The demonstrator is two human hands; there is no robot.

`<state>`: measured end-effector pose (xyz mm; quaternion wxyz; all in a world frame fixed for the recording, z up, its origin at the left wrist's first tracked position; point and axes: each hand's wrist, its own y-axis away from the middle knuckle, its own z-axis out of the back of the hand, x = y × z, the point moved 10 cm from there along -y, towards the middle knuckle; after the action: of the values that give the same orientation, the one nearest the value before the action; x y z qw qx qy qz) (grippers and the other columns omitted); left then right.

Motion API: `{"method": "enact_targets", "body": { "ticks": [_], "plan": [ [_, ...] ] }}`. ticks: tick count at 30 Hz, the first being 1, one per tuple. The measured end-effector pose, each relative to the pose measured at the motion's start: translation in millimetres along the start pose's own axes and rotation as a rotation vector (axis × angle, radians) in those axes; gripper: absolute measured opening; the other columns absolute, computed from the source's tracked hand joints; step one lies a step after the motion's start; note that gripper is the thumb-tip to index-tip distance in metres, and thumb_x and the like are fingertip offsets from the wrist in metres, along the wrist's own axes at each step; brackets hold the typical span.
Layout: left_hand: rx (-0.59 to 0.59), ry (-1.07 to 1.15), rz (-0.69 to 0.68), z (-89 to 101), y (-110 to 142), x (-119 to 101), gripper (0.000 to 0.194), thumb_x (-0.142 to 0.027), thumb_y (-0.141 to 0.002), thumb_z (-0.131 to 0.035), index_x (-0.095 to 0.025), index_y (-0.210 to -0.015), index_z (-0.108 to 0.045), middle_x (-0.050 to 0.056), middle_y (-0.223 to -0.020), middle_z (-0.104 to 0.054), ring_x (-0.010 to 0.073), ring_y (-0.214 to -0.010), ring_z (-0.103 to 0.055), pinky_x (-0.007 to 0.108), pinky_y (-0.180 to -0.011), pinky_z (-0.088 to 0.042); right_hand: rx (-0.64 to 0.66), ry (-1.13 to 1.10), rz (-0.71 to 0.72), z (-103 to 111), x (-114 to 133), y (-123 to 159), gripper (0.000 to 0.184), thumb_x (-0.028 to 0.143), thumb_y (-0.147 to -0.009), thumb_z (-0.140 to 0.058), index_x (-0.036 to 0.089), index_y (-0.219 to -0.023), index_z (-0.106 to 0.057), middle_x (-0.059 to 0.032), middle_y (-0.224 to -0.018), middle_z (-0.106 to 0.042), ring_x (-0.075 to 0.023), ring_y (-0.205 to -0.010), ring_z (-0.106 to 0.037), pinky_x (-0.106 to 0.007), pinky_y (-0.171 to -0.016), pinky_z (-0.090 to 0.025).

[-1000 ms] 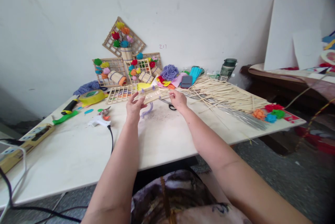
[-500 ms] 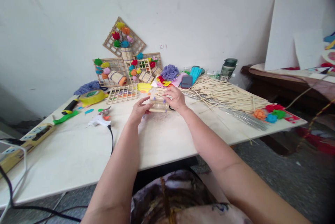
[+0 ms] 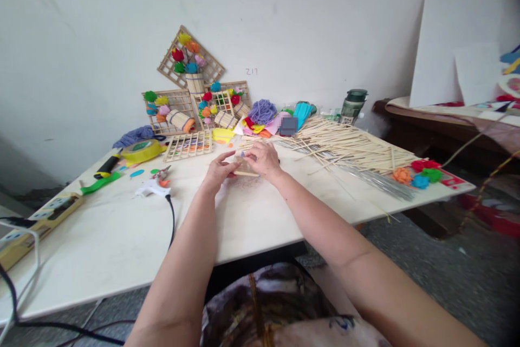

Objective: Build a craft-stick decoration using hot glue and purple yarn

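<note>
Midway along the desk (image 3: 254, 222), the stick mat (image 3: 244, 167) sits between your hands, left hand (image 3: 217, 172) gripping its left end, right hand's (image 3: 265, 159) fingers pinching it beside the purple yarn (image 3: 242, 154); press lightly and evenly so the sticks lie parallel

Desk (image 3: 122, 249) before the wall (image 3: 300, 27)

At centre, a stick panel (image 3: 245, 169) sits between left fingers (image 3: 229, 167) and right fingers (image 3: 255, 153). Behind, upper left of centre, lattices (image 3: 211, 67) lean against the wall, a yarn pile (image 3: 262, 112) to their right. Right of centre lie loose sticks (image 3: 349, 144), a bottle (image 3: 353, 106) behind them, paper flowers (image 3: 402, 175) at the right corner. Left, a glue gun (image 3: 152, 189) lies before a tape roll (image 3: 141, 152); the power strip (image 3: 60, 211) lies lower left.
</note>
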<state>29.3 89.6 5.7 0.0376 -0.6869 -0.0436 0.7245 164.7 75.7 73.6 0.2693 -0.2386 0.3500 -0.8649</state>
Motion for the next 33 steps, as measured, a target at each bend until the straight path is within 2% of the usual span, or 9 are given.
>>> {"method": "enact_targets", "body": {
  "ticks": [13, 23, 33],
  "plan": [
    [0.055, 0.120, 0.053, -10.9, 5, 2, 0.090, -0.031, -0.048, -0.083, -0.012, -0.129, -0.048, -0.004, -0.059, -0.060, 0.0084, -0.050, -0.054, 0.029, -0.061, -0.054, 0.013, -0.015, -0.185, -9, -16, 3, 0.012, 0.028, -0.077, -0.062, 0.021, -0.073, -0.071, -0.0034, -0.078, -0.067, -0.0185, -0.077, -0.059, -0.034, -0.078, -0.036],
    [0.077, 0.140, 0.055, -15.1, 4, 7, 0.090, -0.027, -0.047, -0.082, -0.013, -0.130, -0.048, -0.002, -0.063, -0.063, 0.0095, -0.055, -0.057, 0.028, -0.063, -0.051, -0.053, -0.051, -0.207, -4, -16, 5, 0.015, 0.032, -0.077, -0.063, 0.021, -0.072, -0.072, -0.0031, -0.075, -0.068, -0.0173, -0.073, -0.059, -0.033, -0.076, -0.036],
    [0.068, 0.096, 0.052, -17.4, 4, 8, 0.091, -0.028, -0.047, -0.081, -0.011, -0.130, -0.047, -0.004, -0.060, -0.061, 0.0093, -0.057, -0.055, 0.025, -0.061, -0.048, -0.039, -0.033, -0.269, -5, -16, 7, 0.013, 0.029, -0.075, -0.063, 0.021, -0.070, -0.071, -0.0027, -0.076, -0.068, -0.0173, -0.075, -0.059, -0.032, -0.078, -0.034]
  ]
}}
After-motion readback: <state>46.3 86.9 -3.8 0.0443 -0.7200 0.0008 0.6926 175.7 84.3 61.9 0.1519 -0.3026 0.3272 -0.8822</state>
